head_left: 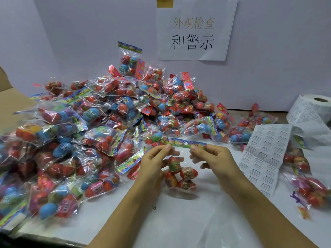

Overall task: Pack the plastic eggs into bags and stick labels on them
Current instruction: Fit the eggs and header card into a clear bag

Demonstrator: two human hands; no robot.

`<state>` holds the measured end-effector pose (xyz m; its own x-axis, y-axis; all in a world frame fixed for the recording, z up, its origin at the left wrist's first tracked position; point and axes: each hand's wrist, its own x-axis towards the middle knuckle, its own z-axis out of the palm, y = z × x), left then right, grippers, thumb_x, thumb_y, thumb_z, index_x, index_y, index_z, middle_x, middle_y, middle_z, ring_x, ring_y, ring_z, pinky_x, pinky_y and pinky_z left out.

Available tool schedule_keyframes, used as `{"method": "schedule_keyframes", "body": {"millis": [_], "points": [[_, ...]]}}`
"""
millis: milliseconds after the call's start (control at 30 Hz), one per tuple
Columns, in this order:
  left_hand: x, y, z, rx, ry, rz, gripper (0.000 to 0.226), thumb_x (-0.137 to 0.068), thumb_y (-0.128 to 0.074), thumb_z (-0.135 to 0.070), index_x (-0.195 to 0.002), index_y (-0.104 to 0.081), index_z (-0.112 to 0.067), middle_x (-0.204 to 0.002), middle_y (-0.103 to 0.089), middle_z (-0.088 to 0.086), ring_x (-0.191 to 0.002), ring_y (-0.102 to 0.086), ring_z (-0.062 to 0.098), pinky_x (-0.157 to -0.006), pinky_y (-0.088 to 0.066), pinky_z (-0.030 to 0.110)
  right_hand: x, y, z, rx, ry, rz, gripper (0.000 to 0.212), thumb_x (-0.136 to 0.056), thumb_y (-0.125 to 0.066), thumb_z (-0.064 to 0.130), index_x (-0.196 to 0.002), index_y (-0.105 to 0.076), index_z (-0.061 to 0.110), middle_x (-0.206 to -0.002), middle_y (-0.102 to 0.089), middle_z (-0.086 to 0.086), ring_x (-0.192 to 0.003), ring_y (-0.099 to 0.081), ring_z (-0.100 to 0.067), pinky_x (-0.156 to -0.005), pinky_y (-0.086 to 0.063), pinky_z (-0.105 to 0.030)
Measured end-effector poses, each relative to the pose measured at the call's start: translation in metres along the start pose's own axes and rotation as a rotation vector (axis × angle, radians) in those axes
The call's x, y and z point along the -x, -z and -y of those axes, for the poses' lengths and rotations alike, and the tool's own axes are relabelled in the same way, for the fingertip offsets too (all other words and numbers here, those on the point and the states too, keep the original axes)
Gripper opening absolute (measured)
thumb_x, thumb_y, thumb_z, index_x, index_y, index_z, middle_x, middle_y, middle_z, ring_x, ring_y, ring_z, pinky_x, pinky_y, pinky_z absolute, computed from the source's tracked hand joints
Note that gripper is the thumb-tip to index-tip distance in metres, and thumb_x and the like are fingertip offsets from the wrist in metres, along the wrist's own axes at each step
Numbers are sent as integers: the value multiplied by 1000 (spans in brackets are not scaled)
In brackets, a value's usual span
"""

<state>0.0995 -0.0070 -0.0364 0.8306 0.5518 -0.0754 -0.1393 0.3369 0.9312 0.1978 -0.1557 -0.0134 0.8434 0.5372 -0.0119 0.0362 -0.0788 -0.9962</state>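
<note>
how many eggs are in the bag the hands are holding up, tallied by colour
Red plastic eggs in the clear held bag: 3
Red-and-yellow plastic egg: 1
Total: 4 eggs visible; any behind them are hidden.

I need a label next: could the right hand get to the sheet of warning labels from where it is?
Probably yes, once it lets go. The right hand is pinching the header of the held bag, so it is occupied. The label sheet lies flat just to its right, with bare table between and nothing covering its near edge.
</note>
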Motion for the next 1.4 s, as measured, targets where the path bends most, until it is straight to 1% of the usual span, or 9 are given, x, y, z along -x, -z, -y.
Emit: {"method": "schedule_keyframes", "body": {"millis": [333, 467, 667, 867, 967, 1100, 1200, 1300, 1400], "points": [[-2, 1, 2, 17, 46, 24, 15, -83, -75, -36, -84, -79, -21, -103, -78, 13, -98, -76, 32, -70, -61, 39, -1, -1, 1, -105, -28, -41, 24, -91, -70, 29, -75, -79, 13, -76, -77, -7, -65, -67, -10, -58, -52, -20], [-2, 2, 3, -24, 111, 82, 41, -71, -86, -41, -101, -74, -15, -102, -77, 11, -88, -74, 28, -73, -61, 40, -2, 3, 3, -255, -54, -70, 24, -90, -71, 27, -74, -78, 11, -74, -74, -7, -63, -66, -11, -53, -51, -19], [-4, 6, 8, -25, 121, 148, 61, -66, -89, -13, -121, -64, -9, -108, -74, 19, -92, -75, 36, -76, -63, 44, -6, 7, 5, -520, -89, -128, 21, -92, -67, 23, -79, -73, 8, -69, -70, -2, -59, -63, -9, -53, -52, -21], [-10, 6, 7, 53, -11, -8, 71, -54, -97, -6, -118, -66, -12, -97, -73, 14, -81, -74, 24, -75, -61, 37, -8, 10, 3, -369, -145, -177, 23, -95, -66, 30, -82, -74, 13, -74, -74, -1, -64, -67, -7, -65, -48, -29], [-11, 9, 4, 123, -51, -48, 45, -54, -91, -19, -95, -74, -14, -89, -74, 9, -76, -73, 18, -63, -58, 27, -10, 9, 1, -294, -161, -219, 20, -94, -68, 33, -89, -73, 15, -78, -72, 1, -70, -68, -9, -63, -49, -28], [-6, 7, 5, 82, -23, 23, 19, -65, -89, -25, -80, -78, -19, -85, -72, 6, -67, -67, 19, -53, -49, 33, -11, 9, -3, -158, -37, -300, 17, -90, -72, 38, -98, -72, 23, -94, -73, 5, -92, -69, -13, -75, -54, -29], [-3, 4, 5, 53, -10, 62, 26, -69, -90, -31, -85, -76, -16, -86, -70, 9, -73, -60, 26, -67, -43, 42, -5, 5, -1, -23, 122, -165, 33, -76, -73, 54, -102, -72, 33, -96, -73, 18, -92, -68, 1, -77, -54, -19], [-1, 1, 3, 20, -12, 67, 33, -68, -90, -28, -96, -77, -17, -85, -74, 6, -71, -66, 19, -61, -49, 34, -2, -1, -6, 81, 115, 23, 56, -66, -77, 56, -117, -67, 34, -101, -73, 11, -89, -71, -5, -71, -55, -19], [-1, 1, 1, 23, 8, 13, 62, -66, -94, -24, -120, -67, -16, -90, -77, 10, -72, -69, 21, -57, -51, 32, -2, -5, -11, 89, 55, 99, 43, -74, -83, 40, -112, -71, 23, -92, -77, -1, -82, -75, -12, -62, -56, -22]]}}
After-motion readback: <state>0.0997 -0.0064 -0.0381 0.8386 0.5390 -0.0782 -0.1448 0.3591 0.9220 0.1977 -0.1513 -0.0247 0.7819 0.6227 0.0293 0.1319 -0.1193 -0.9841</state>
